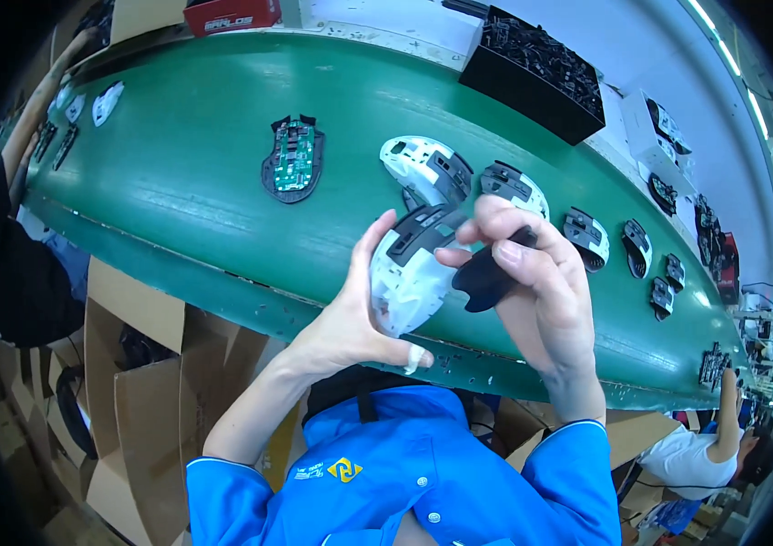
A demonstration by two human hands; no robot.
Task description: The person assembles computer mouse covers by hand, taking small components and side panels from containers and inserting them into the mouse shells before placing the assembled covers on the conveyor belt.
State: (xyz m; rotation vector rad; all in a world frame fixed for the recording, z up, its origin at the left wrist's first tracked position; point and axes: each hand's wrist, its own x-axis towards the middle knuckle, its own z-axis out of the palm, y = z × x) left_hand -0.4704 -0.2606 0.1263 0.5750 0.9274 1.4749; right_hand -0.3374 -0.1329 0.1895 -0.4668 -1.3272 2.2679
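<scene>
My left hand (339,329) is wrapped round a white and dark grey computer mouse shell (404,287), held tilted above the near part of the green bench. A pale wrap circles the tip of one finger of that hand. Just to the right, my right hand (550,296) pinches a black curved cover piece (482,280) beside the shell; whether the two parts touch I cannot tell. Another white and grey mouse shell (418,164) lies right beyond my hands, and one more shell (506,185) sits partly behind my right fingers.
The green bench (195,164) carries a mouse base with a green circuit board (293,159) and several mouse shells (586,238) toward the right. A black bin of small dark parts (536,77) stands at the back. Cardboard boxes (145,391) stand below left. Other people work at both ends.
</scene>
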